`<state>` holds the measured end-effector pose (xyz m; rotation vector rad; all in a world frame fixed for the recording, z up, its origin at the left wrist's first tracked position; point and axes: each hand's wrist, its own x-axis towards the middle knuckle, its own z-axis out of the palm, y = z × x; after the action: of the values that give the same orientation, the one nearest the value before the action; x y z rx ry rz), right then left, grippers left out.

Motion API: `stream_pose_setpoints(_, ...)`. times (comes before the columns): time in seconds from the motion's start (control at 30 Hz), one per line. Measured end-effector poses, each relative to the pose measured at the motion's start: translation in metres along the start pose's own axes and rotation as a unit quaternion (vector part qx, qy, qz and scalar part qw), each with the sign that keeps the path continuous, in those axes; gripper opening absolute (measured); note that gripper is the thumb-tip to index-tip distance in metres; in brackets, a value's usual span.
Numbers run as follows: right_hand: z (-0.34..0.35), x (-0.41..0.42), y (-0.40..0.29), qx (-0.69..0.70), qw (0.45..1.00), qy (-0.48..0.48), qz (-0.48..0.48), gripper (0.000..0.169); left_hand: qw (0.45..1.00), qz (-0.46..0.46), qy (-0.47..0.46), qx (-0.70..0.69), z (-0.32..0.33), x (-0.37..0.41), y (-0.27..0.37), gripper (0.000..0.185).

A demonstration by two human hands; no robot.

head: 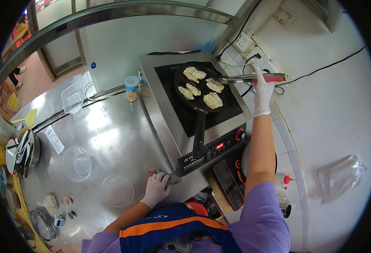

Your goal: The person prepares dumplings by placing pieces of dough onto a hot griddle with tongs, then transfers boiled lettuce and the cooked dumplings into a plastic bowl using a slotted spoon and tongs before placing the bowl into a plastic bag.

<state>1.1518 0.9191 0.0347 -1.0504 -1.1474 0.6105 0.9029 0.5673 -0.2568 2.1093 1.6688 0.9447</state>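
My gloved right hand [262, 90] grips metal tongs [244, 78] with red handle parts, right of the induction cooker [169, 117]. The tongs reach over the black frying pan [201, 84], their tips at a dumpling [215, 85] on its right side. Several more pale dumplings [213, 100] lie in the pan in clusters, and the pan's black handle points toward me. On the steel counter, my gloved left hand [157, 187] rests on a grey cloth [173, 179] beside the cooker's front left corner; whether its fingers grip the cloth is unclear.
A round plastic container [77, 163] and a clear lid [118, 190] lie on the counter left of my left hand. A blue-lidded jar [131, 89] stands left of the cooker. Farther left are a utensil-filled pot [35, 151] and a small timer [59, 221]. Cords run along the right wall.
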Motion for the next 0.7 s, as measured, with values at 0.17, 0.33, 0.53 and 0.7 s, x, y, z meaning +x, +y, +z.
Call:
stream_pose_setpoints(0.17,0.019,-0.02,-0.007,0.039,0.998,0.009,-0.045,0.023,1.0,0.0,-0.001,0.0,0.001,-0.001,-0.002,0.04)
stream_pose_setpoints(0.33,-0.011,-0.006,-0.019,-0.034,0.998,0.021,-0.039,0.026,1.0,-0.001,0.003,-0.002,0.002,-0.001,0.001,0.04)
stream_pose_setpoints(0.53,-0.011,-0.01,0.0,0.003,0.999,-0.011,-0.032,0.023,1.0,-0.001,-0.008,0.0,0.004,-0.003,0.001,0.04)
stream_pose_setpoints(0.7,-0.019,-0.033,-0.035,0.022,0.999,0.018,-0.02,0.022,1.0,-0.001,0.001,0.005,0.006,-0.004,-0.002,0.041)
